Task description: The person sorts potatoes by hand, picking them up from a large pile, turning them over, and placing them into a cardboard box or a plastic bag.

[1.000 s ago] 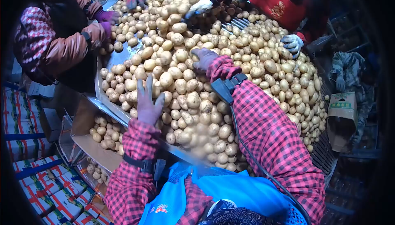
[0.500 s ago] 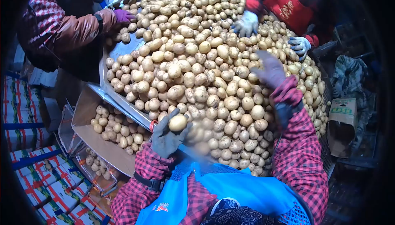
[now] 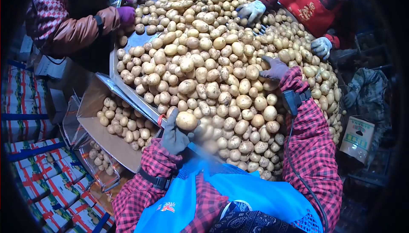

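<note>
In my gloved left hand [image 3: 174,138] sits a potato [image 3: 186,121], with the fingers curled around its left side and underneath. This hand is above the near left edge of a large metal-rimmed table [image 3: 128,89], beside a red tie on its rim. My right hand [image 3: 276,69], in a purplish-grey glove, is over the heap of potatoes [image 3: 213,62] on that table. Its thumb and fingers are spread, facing a round potato [image 3: 252,72] at their tips. Whether they touch it is hard to tell.
Below the table's left edge stands a cardboard box [image 3: 96,124] part-filled with potatoes. Co-workers' gloved hands [image 3: 251,11] reach into the heap from the far sides. Stacked white and red cartons [image 3: 64,182] fill the lower left. A carton [image 3: 358,139] stands at right.
My right hand has come down onto the heap, no longer smeared by motion. The left hand still holds a potato. The view has shifted slightly, and a co-worker's white-gloved hand has moved up the heap.
</note>
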Demonstrator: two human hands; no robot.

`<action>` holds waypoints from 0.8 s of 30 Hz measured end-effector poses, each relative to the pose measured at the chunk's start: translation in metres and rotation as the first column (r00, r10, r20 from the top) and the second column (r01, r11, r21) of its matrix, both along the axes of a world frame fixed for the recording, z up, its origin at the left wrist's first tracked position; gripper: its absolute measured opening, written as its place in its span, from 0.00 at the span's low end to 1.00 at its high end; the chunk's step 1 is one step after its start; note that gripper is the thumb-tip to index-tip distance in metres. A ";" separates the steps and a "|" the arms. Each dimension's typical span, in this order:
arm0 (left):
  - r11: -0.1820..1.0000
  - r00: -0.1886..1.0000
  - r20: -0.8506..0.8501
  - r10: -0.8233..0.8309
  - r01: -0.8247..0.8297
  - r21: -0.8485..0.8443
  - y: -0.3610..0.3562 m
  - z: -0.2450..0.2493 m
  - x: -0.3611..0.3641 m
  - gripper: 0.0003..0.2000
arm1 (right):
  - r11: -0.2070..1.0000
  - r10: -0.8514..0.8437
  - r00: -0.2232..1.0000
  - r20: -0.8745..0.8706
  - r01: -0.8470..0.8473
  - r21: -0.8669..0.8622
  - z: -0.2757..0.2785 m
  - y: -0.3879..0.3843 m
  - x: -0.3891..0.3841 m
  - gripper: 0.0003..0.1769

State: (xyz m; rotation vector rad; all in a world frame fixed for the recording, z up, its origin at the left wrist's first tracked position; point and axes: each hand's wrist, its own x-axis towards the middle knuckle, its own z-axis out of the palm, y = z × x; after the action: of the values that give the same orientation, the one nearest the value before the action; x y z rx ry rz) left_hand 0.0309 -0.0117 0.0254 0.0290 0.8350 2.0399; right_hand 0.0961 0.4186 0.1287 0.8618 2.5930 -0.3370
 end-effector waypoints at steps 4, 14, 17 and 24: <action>0.985 0.750 0.640 -0.169 0.108 0.134 0.010 0.031 -0.015 0.30 | 0.977 -0.119 0.963 -0.241 0.070 -0.200 -0.016 0.008 0.026 0.43; 0.982 0.844 0.504 -0.185 0.141 0.124 0.009 0.044 -0.009 0.24 | 0.944 -0.105 0.960 -0.258 0.015 -0.330 0.009 -0.024 0.019 0.56; 0.991 0.867 0.480 -0.133 0.124 0.049 0.003 0.044 -0.005 0.21 | 0.981 0.141 0.974 -0.175 -0.161 -0.107 -0.005 -0.033 -0.014 0.57; 0.997 0.954 0.293 -0.057 0.069 -0.030 -0.017 0.041 0.001 0.17 | 0.839 0.474 0.880 0.030 -0.462 0.287 -0.011 -0.084 -0.025 0.39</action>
State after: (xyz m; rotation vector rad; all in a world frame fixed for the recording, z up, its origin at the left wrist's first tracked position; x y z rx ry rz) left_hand 0.0315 -0.0286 0.0664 -0.2600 0.6793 1.9076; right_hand 0.0716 0.3347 0.1174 0.2709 2.8211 0.1689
